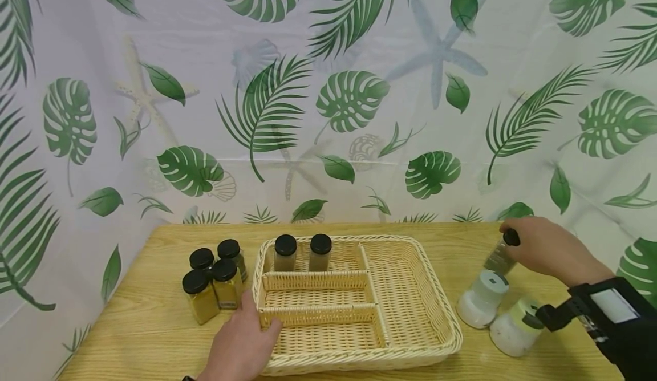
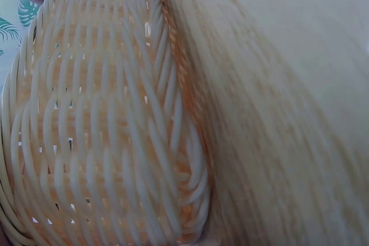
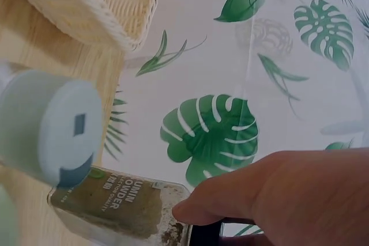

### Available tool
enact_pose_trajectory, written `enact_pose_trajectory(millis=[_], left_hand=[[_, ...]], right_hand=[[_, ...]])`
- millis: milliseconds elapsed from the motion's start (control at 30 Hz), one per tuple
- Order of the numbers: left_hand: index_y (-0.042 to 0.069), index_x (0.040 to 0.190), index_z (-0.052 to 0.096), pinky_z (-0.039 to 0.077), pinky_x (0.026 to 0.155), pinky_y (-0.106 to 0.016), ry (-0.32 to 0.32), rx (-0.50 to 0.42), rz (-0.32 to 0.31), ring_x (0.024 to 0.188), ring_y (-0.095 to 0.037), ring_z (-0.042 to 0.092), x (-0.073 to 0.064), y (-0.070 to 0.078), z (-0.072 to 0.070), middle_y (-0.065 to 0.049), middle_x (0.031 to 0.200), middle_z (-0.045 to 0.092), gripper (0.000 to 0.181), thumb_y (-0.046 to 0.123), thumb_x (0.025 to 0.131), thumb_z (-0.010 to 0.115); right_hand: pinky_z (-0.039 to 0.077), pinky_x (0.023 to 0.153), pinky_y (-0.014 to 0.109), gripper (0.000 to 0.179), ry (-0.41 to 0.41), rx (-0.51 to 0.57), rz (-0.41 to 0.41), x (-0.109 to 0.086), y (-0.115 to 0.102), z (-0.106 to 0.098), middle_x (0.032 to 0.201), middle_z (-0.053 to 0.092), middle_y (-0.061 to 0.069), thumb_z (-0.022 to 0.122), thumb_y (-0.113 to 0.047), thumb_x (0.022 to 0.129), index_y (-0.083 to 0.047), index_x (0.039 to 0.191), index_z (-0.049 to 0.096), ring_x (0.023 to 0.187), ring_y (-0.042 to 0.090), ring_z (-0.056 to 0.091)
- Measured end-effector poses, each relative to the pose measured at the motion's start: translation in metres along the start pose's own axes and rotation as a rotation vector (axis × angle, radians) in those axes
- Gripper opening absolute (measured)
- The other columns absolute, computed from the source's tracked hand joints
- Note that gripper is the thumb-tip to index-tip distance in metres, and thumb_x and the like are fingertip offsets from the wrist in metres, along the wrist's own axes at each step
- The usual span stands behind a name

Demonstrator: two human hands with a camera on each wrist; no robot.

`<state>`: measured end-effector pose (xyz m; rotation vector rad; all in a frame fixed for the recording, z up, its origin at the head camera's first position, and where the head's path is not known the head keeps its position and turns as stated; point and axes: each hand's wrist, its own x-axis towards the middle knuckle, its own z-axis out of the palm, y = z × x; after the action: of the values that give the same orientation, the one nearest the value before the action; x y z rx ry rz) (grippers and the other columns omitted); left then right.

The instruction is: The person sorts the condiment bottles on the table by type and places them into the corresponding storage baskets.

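Note:
My left hand (image 1: 241,335) grips the front left corner of a cream wicker basket (image 1: 446,335), its thumb over the rim. The basket's woven side (image 2: 98,113) fills much of the left wrist view. Off to the right, my right hand (image 1: 551,250) holds a glass jar (image 1: 499,260) of cumin powder by its black lid. That jar is tilted, with its partly readable label (image 3: 124,194) showing in the right wrist view. Two black-lidded jars, one at left (image 1: 285,255) and one at right (image 1: 320,255), stand in the basket's back left compartment.
Left of the basket stand several black-lidded spice jars (image 1: 205,304). Close to my right hand are a jar with a pale lid (image 1: 479,301) and one with a yellow-green lid (image 1: 513,332). A leaf-patterned cloth (image 1: 328,113) hangs behind the wooden table (image 1: 138,324).

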<state>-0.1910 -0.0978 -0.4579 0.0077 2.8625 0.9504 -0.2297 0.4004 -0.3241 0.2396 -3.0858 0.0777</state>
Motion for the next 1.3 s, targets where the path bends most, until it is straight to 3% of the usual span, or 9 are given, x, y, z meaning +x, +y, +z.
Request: enact_pose_trajectory(millis=[300,533,767,1100,1300], left_hand=[[-0.009,0.141,0.02,0.051,0.061,-0.047,-0.007,0.004,-0.003,0.075,-0.029,0.062,0.001,-0.001,0.0,-0.029,0.112,0.06,0.086,0.049,0.088,0.056],[-0.008,0.141,0.021,0.05,0.058,-0.045,-0.008,0.009,-0.007,0.07,-0.026,0.061,0.002,-0.001,0.0,-0.028,0.109,0.061,0.086,0.048,0.087,0.056],[-0.01,0.142,0.019,0.05,0.062,-0.048,-0.014,0.01,-0.009,0.074,-0.029,0.062,0.001,-0.001,0.0,-0.031,0.112,0.059,0.088,0.049,0.088,0.056],[-0.009,0.14,0.022,0.049,0.057,-0.045,-0.009,0.004,-0.014,0.067,-0.025,0.06,0.002,0.0,0.002,-0.027,0.106,0.062,0.085,0.047,0.087,0.057],[-0.007,0.138,0.025,0.05,0.058,-0.045,0.002,0.001,-0.017,0.07,-0.025,0.061,0.002,0.0,0.001,-0.025,0.107,0.062,0.081,0.046,0.086,0.058]], right_hand=[[0.049,0.059,0.042,0.036,0.047,-0.047,-0.041,0.012,-0.033,-0.014,0.094,0.065,0.018,0.064,-0.009,0.081,0.007,0.113,0.062,0.072,0.023,0.054],[0.049,0.058,0.042,0.032,0.101,-0.05,-0.122,0.019,-0.062,-0.023,0.093,0.064,0.016,0.064,-0.008,0.082,0.003,0.112,0.065,0.071,0.022,0.055],[0.049,0.063,0.043,0.031,0.119,-0.035,-0.207,0.031,-0.09,-0.027,0.098,0.064,0.017,0.063,-0.006,0.083,0.001,0.112,0.066,0.079,0.024,0.057],[0.051,0.065,0.042,0.029,0.153,-0.021,-0.292,0.051,-0.132,-0.019,0.101,0.067,0.013,0.066,-0.004,0.08,-0.002,0.109,0.068,0.085,0.024,0.058],[0.046,0.058,0.036,0.027,0.153,-0.001,-0.352,0.059,-0.155,-0.014,0.096,0.065,0.01,0.065,-0.004,0.081,-0.005,0.108,0.067,0.075,0.018,0.054]])
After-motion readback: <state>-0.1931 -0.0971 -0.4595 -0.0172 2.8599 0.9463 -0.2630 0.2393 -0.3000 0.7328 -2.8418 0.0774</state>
